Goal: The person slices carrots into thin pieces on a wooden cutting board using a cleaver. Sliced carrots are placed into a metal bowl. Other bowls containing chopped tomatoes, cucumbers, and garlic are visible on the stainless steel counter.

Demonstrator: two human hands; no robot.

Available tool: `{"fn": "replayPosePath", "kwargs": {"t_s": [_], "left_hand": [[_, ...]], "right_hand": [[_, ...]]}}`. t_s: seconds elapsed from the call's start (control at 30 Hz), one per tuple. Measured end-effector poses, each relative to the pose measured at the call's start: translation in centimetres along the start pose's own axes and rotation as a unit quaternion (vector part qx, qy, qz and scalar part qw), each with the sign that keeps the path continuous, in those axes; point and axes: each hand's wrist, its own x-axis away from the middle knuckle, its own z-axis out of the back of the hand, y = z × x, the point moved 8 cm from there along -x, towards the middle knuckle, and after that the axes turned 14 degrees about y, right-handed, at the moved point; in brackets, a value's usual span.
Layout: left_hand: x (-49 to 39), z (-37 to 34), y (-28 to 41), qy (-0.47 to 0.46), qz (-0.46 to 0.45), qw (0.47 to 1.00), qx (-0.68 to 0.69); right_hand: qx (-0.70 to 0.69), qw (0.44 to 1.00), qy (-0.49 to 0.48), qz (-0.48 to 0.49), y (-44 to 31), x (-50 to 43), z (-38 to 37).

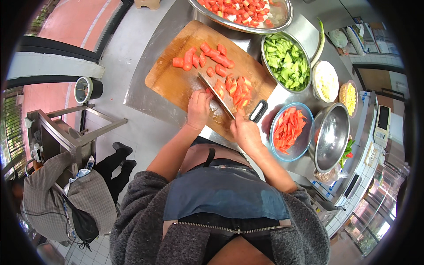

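A wooden cutting board (169, 84) lies before me on a steel table. My right hand (245, 132) grips a kitchen knife (217, 96), its blade pointing up and left across the board. Close beside the blade, the fingertips of my left hand (198, 107) hold a carrot piece (208, 91), mostly hidden by the fingers. Just right of the blade lie sliced carrots (241, 91). Several carrot chunks (218, 58) are spread over the far part of the board.
A steel bowl of diced carrot (288, 13) stands beyond the board. To the right are a bowl of green cucumber slices (286, 63), a glass bowl of carrot slices (288, 129) and a steel bowl (333, 139). At left, a person (73, 195) bends beside a metal frame (102, 131).
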Motion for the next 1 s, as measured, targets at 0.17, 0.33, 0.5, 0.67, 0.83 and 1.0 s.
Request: {"fn": "replayPosePath", "kwargs": {"t_s": [0.17, 0.33, 0.5, 0.67, 0.83, 1.0], "left_hand": [[0.2, 0.1, 0.0, 0.005, 0.009, 1.0, 0.006], [0.1, 0.2, 0.3, 0.017, -0.007, 1.0, 0.002], [-0.1, 0.1, 0.2, 0.005, 0.019, 1.0, 0.007], [0.1, 0.1, -0.1, 0.006, 0.016, 1.0, 0.01], [0.1, 0.0, 0.0, -0.008, -0.002, 1.0, 0.006], [0.1, 0.1, -0.2, -0.007, 0.016, 1.0, 0.014]], "right_hand": [[-0.029, 1.0, 0.001, 0.005, 0.2, 1.8, 2.8], [-0.025, 0.999, 0.022, 0.014, -0.6, 0.6, 1.0], [-0.012, 1.0, -0.005, -0.011, 0.3, 0.5, 1.0], [-0.029, 1.0, -0.005, 0.011, 0.2, 2.0, 2.7], [-0.012, 0.999, 0.023, 0.035, -0.6, 0.1, 0.6], [-0.017, 1.0, -0.002, -0.005, 0.3, 0.9, 1.9]]}}
